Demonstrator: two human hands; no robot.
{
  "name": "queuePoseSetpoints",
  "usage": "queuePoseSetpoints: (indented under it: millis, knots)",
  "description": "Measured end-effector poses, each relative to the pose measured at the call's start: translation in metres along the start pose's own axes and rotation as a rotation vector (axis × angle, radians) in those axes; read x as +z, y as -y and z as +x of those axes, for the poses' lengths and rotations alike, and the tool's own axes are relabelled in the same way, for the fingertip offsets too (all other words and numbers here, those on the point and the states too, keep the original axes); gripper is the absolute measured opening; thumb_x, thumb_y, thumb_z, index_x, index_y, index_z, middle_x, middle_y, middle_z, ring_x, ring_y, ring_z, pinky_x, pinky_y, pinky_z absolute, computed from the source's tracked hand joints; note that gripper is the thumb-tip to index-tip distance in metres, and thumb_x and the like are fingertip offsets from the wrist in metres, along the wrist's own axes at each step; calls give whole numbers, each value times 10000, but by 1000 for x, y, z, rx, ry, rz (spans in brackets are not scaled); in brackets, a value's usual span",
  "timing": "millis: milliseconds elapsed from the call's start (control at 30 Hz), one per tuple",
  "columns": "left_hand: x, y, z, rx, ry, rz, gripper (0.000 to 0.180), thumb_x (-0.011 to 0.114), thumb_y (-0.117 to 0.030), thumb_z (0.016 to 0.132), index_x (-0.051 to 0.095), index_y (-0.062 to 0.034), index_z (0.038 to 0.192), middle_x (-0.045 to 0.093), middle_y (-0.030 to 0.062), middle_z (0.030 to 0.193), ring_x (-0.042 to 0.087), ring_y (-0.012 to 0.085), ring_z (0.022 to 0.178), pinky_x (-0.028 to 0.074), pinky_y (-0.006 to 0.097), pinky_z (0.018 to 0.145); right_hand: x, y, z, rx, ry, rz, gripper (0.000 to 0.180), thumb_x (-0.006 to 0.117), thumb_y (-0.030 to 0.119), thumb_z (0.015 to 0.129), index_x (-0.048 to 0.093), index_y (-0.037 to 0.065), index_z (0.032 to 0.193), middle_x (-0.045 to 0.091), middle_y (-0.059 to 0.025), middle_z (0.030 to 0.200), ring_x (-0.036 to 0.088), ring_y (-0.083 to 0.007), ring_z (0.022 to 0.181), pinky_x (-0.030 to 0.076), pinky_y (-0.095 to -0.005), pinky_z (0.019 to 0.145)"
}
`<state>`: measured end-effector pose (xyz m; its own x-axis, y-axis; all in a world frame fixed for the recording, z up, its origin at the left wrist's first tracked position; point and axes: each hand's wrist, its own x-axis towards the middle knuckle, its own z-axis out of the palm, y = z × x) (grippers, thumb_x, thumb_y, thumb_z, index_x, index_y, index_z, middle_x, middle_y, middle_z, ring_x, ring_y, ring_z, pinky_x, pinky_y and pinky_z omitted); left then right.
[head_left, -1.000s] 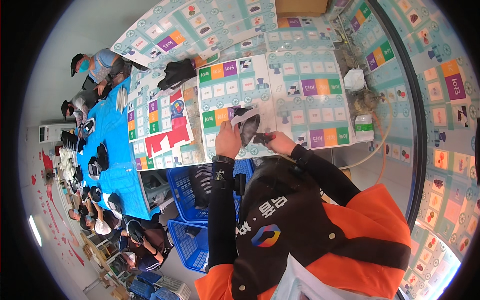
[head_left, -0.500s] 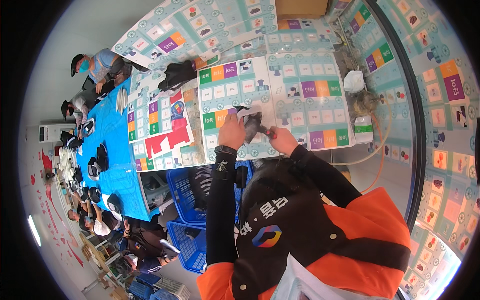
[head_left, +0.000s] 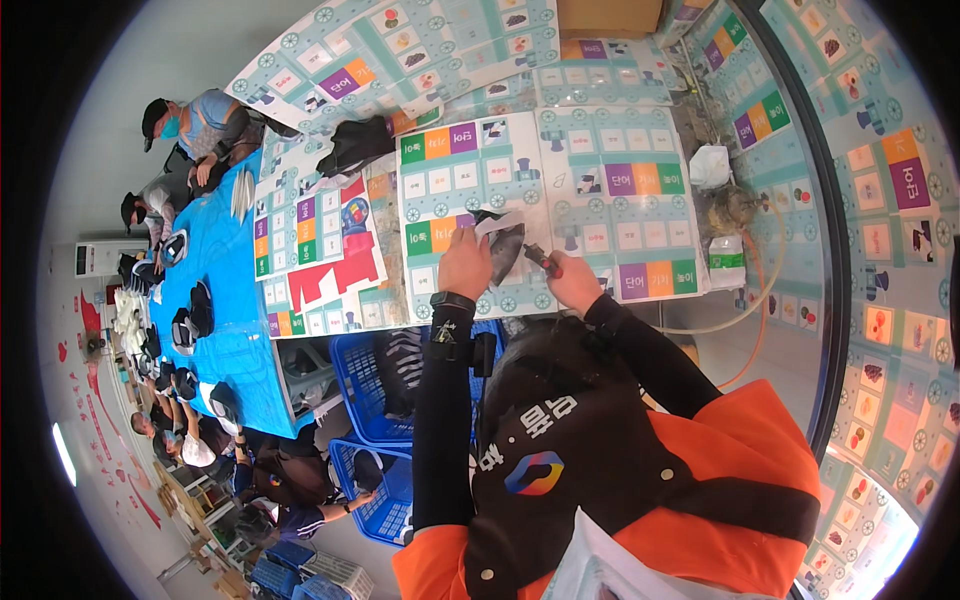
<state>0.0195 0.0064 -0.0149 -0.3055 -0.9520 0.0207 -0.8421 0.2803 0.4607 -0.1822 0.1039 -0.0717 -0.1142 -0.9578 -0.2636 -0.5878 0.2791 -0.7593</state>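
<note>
My left hand (head_left: 466, 265) is closed on a dark grey, curved piece (head_left: 508, 255) with a pale grey flap; it could be a shoe upper or part of a cap, I cannot tell which. The piece rests against the printed sheet (head_left: 470, 195) covering the table. Wrapped in my right hand (head_left: 576, 285) is a small tool with a red and black handle (head_left: 545, 262). Its dark end points up and left toward the grey piece, with a small gap between them. The tool's kind is not clear.
A crumpled black item (head_left: 357, 147) lies at the far left of the sheets. Blue baskets (head_left: 365, 400) stand below the table edge. Along the blue table (head_left: 235, 330) sit dark items and several people. A hose (head_left: 776, 250) curves at the right near a white bag (head_left: 710, 166).
My right hand has drawn the tool back to the right, away from the grey piece. The left hand stays in place. At the lower left, a co-worker's arm now reaches toward a basket.
</note>
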Motion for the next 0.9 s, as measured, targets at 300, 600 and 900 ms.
queuePoseSetpoints:
  millis: [300, 600, 900]
  knots:
    - [-2, -1, -7, -32, -4, 4, 308, 558, -260, 1009, 606, 35, 1087, 637, 243, 1061, 652, 472, 911, 544, 533, 763, 13, -12, -2, -30, 75, 81, 199, 576, 122, 856, 665, 2, 987, 665, -302, 833, 640, -498, 858, 495, -569, 769]
    - [-5, 6, -17, -62, 57, 35, 369, 575, -253, 996, 595, 42, 1217, 637, 232, 1169, 683, 450, 910, 577, 509, 755, 9, -10, 0, 60, 18, 66, 193, 602, 132, 854, 663, 5, 986, 666, -299, 855, 638, -497, 878, 490, -548, 770]
    - [-13, 17, -20, -60, -11, -29, 335, 567, -253, 1003, 603, 19, 1195, 639, 223, 1153, 678, 450, 927, 564, 513, 768, 33, -20, 6, 83, 302, 217, 303, 640, 117, 831, 684, -47, 1081, 699, -210, 841, 671, -354, 823, 517, -447, 739]
